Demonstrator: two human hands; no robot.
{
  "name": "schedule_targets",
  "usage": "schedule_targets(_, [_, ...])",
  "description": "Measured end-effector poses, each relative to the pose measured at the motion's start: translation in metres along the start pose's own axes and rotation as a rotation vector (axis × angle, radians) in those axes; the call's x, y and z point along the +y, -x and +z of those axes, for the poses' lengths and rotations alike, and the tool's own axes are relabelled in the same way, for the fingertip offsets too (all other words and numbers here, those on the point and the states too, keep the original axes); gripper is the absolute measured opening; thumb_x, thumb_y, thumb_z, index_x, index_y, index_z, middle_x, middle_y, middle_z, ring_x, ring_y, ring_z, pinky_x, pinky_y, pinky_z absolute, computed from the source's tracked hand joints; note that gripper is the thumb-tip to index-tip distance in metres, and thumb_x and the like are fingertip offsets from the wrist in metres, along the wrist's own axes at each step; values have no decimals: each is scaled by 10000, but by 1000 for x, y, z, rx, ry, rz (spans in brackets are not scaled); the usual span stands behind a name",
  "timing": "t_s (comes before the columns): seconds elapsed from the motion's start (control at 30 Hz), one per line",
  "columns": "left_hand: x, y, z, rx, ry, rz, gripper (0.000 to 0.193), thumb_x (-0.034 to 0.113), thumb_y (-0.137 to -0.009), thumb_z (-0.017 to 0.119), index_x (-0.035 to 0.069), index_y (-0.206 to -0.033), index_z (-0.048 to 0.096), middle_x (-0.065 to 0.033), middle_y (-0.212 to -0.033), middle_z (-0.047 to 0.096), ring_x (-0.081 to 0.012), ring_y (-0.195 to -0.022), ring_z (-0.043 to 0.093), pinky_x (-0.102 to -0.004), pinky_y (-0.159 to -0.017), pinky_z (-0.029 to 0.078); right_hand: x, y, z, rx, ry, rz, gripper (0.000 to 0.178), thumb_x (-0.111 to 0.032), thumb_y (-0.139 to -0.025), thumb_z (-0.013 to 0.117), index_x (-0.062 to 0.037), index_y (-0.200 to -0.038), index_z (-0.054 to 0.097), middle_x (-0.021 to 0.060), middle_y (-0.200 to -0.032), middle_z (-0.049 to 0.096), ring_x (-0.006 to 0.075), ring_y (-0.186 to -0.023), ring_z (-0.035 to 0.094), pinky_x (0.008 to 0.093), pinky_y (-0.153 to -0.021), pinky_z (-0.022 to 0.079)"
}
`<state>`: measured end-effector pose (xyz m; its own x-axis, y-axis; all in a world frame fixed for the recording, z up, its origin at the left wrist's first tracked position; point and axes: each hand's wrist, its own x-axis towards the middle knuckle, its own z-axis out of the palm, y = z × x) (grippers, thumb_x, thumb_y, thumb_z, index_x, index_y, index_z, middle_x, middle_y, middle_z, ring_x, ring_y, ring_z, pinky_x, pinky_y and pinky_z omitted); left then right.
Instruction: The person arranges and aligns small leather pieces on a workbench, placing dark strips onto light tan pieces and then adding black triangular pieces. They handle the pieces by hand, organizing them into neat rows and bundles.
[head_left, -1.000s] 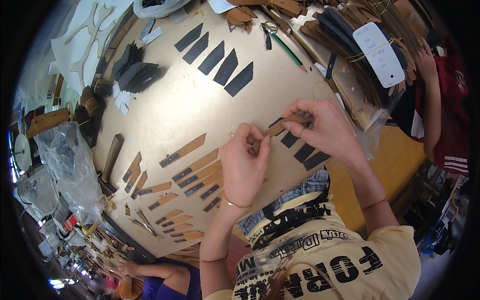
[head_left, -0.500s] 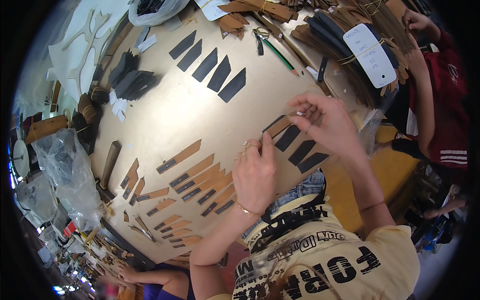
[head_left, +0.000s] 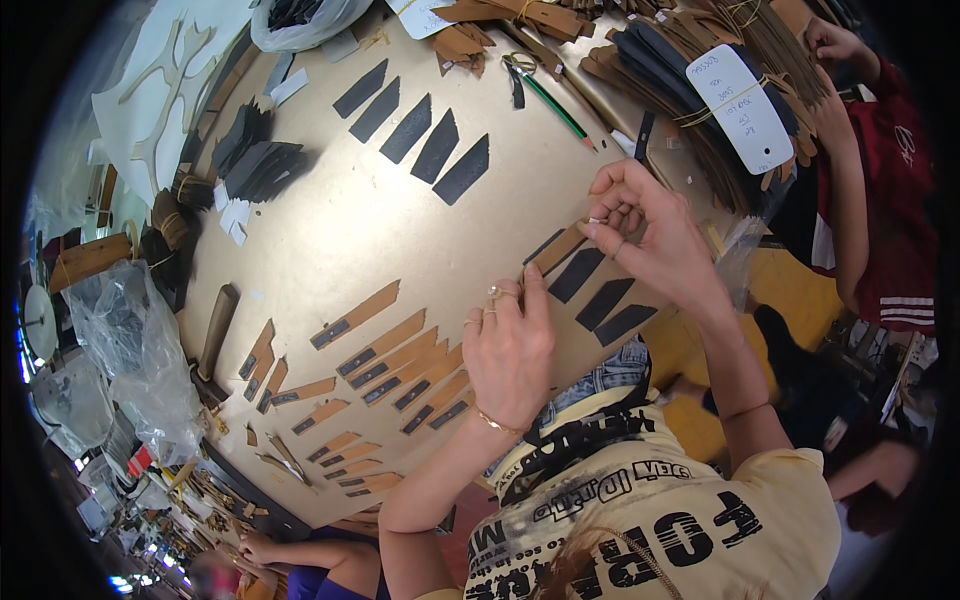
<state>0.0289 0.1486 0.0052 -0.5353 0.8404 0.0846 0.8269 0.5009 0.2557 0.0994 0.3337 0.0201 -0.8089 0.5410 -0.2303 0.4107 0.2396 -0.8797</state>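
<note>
A brown leather strip (head_left: pixel 560 250) lies slanted over a black leather piece (head_left: pixel 541 246) near the table's right side. My left hand (head_left: pixel 510 350) rests flat on the table, its index fingertip pressing the strip's lower end. At the upper end, my right hand (head_left: pixel 648 235) pinches the strip between thumb and fingers, where a small white tag (head_left: pixel 595 221) shows. Beside them lie more black pieces (head_left: pixel 603 304), nearest my right wrist. Left of my left hand are several brown strips (head_left: pixel 393 360) with black ends, set in slanting rows.
Several black pieces (head_left: pixel 408 130) lie in a row farther off, near a black stack (head_left: pixel 262 168). A green pencil (head_left: pixel 555 105) and tied bundles with a white card (head_left: pixel 738 108) occupy the far right. A hammer-like tool (head_left: pixel 216 335) sits left. Co-workers' arms (head_left: pixel 845 170) show at the edges.
My right hand has shifted slightly up and left, its fingers more curled, still at the strip's end. My left hand stays put. Another person's limbs have come into view at lower right.
</note>
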Motion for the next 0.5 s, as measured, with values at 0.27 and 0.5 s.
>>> schedule_targets(0.27, [-9,-2,-2,73,602,-383,132,78,-851,727,20,-950,661,-95,-795,667,-183,-564,598,-297,-532,476,5,7,9,19,245,-200,159,46,-821,647,-38,-955,665,71,-906,628,175,-756,607,277,-689,491])
schedule_targets(0.5, [-9,-5,-6,33,684,-481,143,79,-853,728,1,-950,657,-97,-771,682,-142,-538,552,-271,-531,455,9,19,13,131,595,-412,320,69,-742,667,-141,-969,752,80,-1157,599,263,-1033,571,359,-830,478])
